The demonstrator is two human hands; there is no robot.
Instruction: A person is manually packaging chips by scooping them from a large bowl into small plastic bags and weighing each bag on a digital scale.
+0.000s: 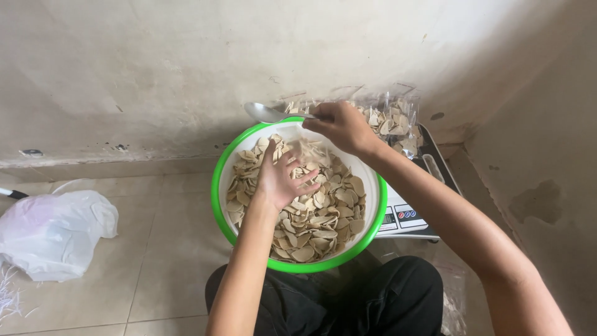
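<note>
A: Nearest us is our lap in black trousers [373,298], and the white bowl [219,186] with its green rim rests right against our knees on the tiled floor [155,249].

B: Our left hand [277,180] lies spread flat, fingers open, on the pale chips [317,218] heaped in the bowl. It holds nothing, only presses on them.

A: Past it, our right hand [339,127] is closed round the handle of a metal spoon [264,113], whose empty scoop pokes out over the far rim.

B: Behind that, a clear bag [392,121] of the same chips sits on a kitchen scale [404,214] against the wall [186,62]. Off to the left lies a white plastic bag [56,233].

A: We judge the risks to be small ones. The chips look thin, so a heavy left palm could snap them.

B: And the bowl is near full at the front, so a careless sweep of the spoon could push chips over the rim onto the floor. The bag on the scale looks loosely propped, and a knock from our right arm might tip it.
</note>
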